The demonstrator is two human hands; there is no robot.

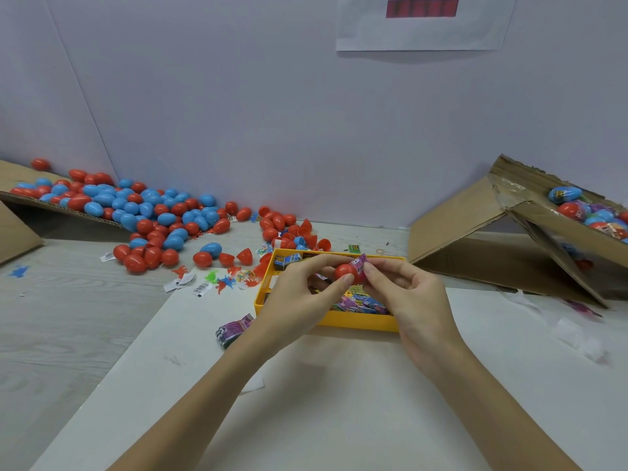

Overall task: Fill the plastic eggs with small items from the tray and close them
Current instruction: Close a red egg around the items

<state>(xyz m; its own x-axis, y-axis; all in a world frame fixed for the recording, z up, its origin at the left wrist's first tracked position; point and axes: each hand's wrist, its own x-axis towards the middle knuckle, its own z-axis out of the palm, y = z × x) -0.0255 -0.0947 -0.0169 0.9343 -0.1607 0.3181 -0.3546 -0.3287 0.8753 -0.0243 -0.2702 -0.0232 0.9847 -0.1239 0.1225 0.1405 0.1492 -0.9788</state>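
Red egg half [346,271] held above the yellow tray [356,321], mid-table. Left hand [299,294] fingers pinch it; right hand [404,294] fingers pinch a pink packet [359,263] at its rim. Loose eggs [136,212] piled toward the far-left edge.

At frame centre your left hand [299,294] pinches a red egg half [346,272] while your right hand [404,294] pushes a pink packet [359,265] against it, above the yellow tray [356,320] (more packets inside). Red and blue eggs [142,212] lie heaped at left on the desk [68,328].
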